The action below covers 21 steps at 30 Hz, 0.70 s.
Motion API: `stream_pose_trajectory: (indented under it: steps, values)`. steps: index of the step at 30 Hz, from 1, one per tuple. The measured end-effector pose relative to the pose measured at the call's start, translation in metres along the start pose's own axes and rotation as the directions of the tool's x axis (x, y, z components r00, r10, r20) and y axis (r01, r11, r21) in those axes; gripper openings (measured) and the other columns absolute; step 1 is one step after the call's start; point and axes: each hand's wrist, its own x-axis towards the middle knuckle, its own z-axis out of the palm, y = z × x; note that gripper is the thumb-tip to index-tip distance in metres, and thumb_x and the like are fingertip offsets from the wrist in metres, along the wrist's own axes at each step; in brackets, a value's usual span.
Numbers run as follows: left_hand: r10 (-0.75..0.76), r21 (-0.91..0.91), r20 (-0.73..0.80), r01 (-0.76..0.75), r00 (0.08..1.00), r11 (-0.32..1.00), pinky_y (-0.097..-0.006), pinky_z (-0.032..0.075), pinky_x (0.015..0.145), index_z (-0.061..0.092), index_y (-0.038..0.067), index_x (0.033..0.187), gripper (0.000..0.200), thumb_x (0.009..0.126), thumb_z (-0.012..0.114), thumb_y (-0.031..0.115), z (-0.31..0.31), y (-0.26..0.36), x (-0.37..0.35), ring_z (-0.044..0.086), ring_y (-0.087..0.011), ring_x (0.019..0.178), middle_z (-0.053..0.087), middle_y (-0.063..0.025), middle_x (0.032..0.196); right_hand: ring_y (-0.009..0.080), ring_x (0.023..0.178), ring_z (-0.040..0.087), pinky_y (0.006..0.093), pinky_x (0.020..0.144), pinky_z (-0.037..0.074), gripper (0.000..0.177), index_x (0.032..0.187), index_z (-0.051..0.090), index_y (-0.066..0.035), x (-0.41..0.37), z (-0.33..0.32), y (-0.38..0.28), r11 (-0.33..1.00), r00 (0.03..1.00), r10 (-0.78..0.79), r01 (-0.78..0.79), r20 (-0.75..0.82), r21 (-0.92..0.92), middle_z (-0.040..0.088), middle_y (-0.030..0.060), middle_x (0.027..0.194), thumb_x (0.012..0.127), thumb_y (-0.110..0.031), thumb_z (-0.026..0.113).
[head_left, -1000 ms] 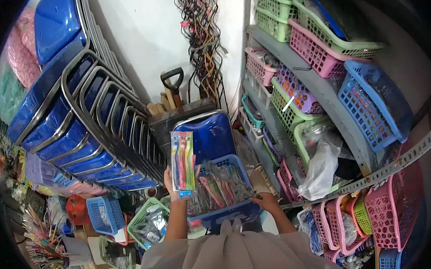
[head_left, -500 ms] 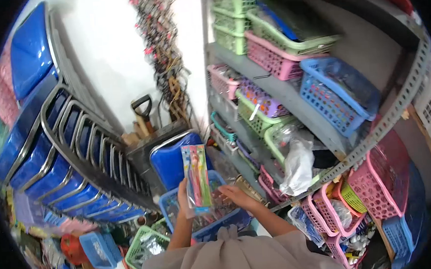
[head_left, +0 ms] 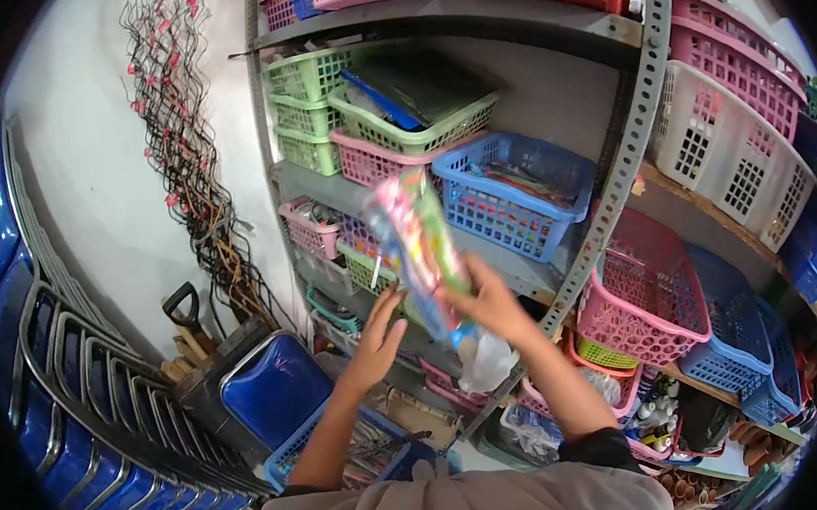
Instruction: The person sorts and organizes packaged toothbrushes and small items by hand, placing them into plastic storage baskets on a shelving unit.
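Observation:
A clear plastic packet (head_left: 417,245) of long pink, yellow, green and blue pieces is raised before the shelves, blurred by motion; the kind of piece is hard to make out. My right hand (head_left: 496,301) grips its right side near the lower end. To the left of the packet, my left hand (head_left: 374,349) is raised with its fingers apart and nothing in it. Behind the packet, a blue basket (head_left: 495,217) with colourful packets stands on the metal shelf (head_left: 394,15). Below my left forearm is another blue basket (head_left: 286,463) with assorted items.
Stacked blue chairs (head_left: 109,404) with metal frames fill the left side. A blue chair seat (head_left: 276,386) leans near the wall. Green baskets (head_left: 311,111) sit on the shelf, a pink basket (head_left: 642,320) and a white basket (head_left: 721,156) on the right.
The view has turned right toward the shelves. The packet has gone from my left hand to my right hand and is now higher, in front of the shelf. My left hand has let go.

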Motion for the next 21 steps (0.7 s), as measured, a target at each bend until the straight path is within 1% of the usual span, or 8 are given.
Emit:
stream_pose_trajectory:
  steps: [1,4,7,9,11,16,19,21]
  values:
    - [0.148,0.258,0.064,-0.159,0.987,0.953,-0.0405,0.026,0.110,0.044,0.006,0.136,0.045,0.094,0.053,0.022,-0.004,0.017,0.024,0.031,-0.0312,0.136,0.030,-0.0175,0.148,0.0143,0.074,0.051,0.0318,0.068,0.046,0.043,0.113,0.050,-0.002,0.015,-0.020,-0.011,0.992,0.994,-0.080,0.071,-0.081,-0.104,0.057,0.0079,0.085,0.083,-0.024,0.073]
    - [0.243,0.525,0.156,-0.288,0.957,0.801,-0.0475,0.022,0.112,0.046,0.012,0.136,0.047,0.091,0.057,0.023,-0.002,0.036,0.077,0.033,-0.0329,0.134,0.030,-0.0122,0.150,0.0308,0.075,0.060,0.0395,0.067,0.047,0.035,0.106,0.049,-0.003,0.053,-0.069,-0.077,0.844,0.934,-0.275,0.123,-0.226,-0.522,0.059,0.0192,0.087,0.082,-0.019,0.069]
    - [0.340,0.545,0.135,-0.357,0.931,0.759,-0.0501,0.022,0.112,0.047,0.013,0.135,0.048,0.089,0.059,0.024,0.019,0.045,0.129,0.031,-0.0329,0.136,0.027,-0.0095,0.151,0.0426,0.084,0.060,0.0459,0.069,0.047,0.033,0.108,0.047,-0.005,0.096,-0.103,-0.092,0.546,0.857,-0.479,0.125,-0.187,-0.828,0.062,0.0228,0.091,0.082,-0.013,0.066]
    - [0.356,0.564,0.126,-0.362,0.926,0.742,-0.0499,0.021,0.112,0.045,0.013,0.136,0.050,0.089,0.059,0.024,0.036,0.046,0.157,0.029,-0.0325,0.137,0.027,-0.0083,0.151,0.0436,0.089,0.060,0.0495,0.072,0.046,0.033,0.108,0.046,-0.005,0.121,-0.117,-0.082,0.488,0.864,-0.461,0.056,-0.203,-0.871,0.063,0.0233,0.094,0.081,-0.012,0.065]
    - [0.389,0.509,0.063,-0.365,0.919,0.780,-0.0508,0.020,0.112,0.042,0.014,0.139,0.053,0.089,0.058,0.026,0.052,0.047,0.179,0.028,-0.0317,0.138,0.031,-0.0087,0.150,0.0425,0.085,0.061,0.0500,0.069,0.048,0.033,0.108,0.046,-0.006,0.143,-0.132,-0.057,0.419,0.901,-0.391,-0.007,-0.188,-0.908,0.063,0.0228,0.092,0.080,-0.009,0.063]
    - [0.352,0.593,0.061,-0.317,0.934,0.740,-0.0575,0.014,0.111,0.041,0.013,0.137,0.052,0.088,0.058,0.023,0.083,0.022,0.212,0.031,-0.0246,0.137,0.041,-0.0065,0.142,0.0413,0.099,0.062,0.0472,0.083,0.049,0.043,0.117,0.048,-0.001,0.166,-0.139,-0.033,0.414,0.962,0.162,-0.268,-0.220,-0.870,0.063,0.0255,0.107,0.081,-0.022,0.060]
    - [0.414,0.605,0.035,-0.349,0.910,0.715,-0.0549,0.019,0.109,0.045,0.012,0.132,0.049,0.085,0.059,0.019,0.085,0.020,0.218,0.037,-0.0245,0.131,0.048,-0.0068,0.133,0.0394,0.105,0.060,0.0451,0.089,0.046,0.051,0.122,0.048,0.003,0.182,-0.158,0.000,0.423,0.941,0.337,-0.132,0.021,-0.896,0.061,0.0288,0.110,0.083,-0.028,0.060]
    - [0.462,0.596,0.005,-0.374,0.887,0.711,-0.0527,0.023,0.106,0.047,0.013,0.129,0.048,0.082,0.059,0.016,0.087,0.018,0.220,0.041,-0.0243,0.127,0.050,-0.0063,0.127,0.0367,0.110,0.058,0.0415,0.094,0.044,0.054,0.127,0.050,0.001,0.193,-0.162,0.019,0.446,0.904,0.426,-0.179,0.033,-0.877,0.059,0.0255,0.118,0.080,-0.026,0.059]
